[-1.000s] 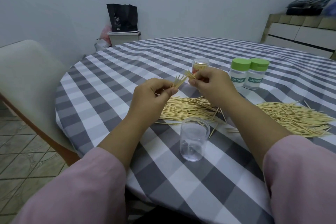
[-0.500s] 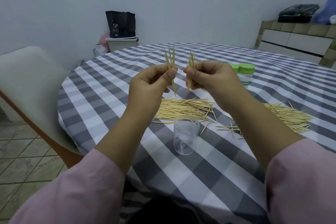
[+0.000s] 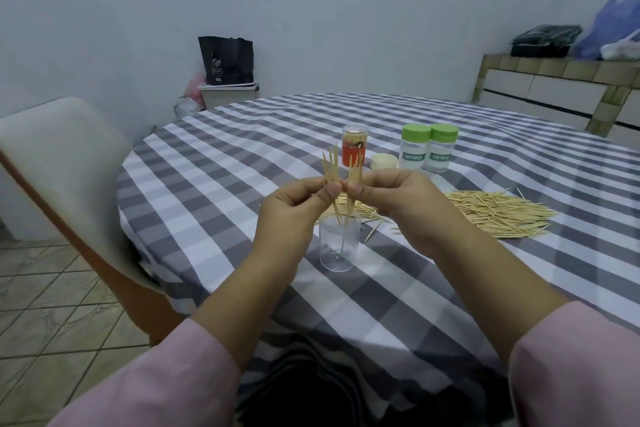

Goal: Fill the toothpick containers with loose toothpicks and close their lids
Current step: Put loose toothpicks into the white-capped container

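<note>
Light was dim, flat and bluish, with only faint shadows and no glare. Wide-angle lens bent the frame edges. Focus was slightly soft all over, fine detail smeared.

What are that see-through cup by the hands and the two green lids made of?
The clear container looks like glossy transparent plastic: the checked cloth shows through its wall. The green lids look like matte opaque plastic with ribbed edges.
</note>
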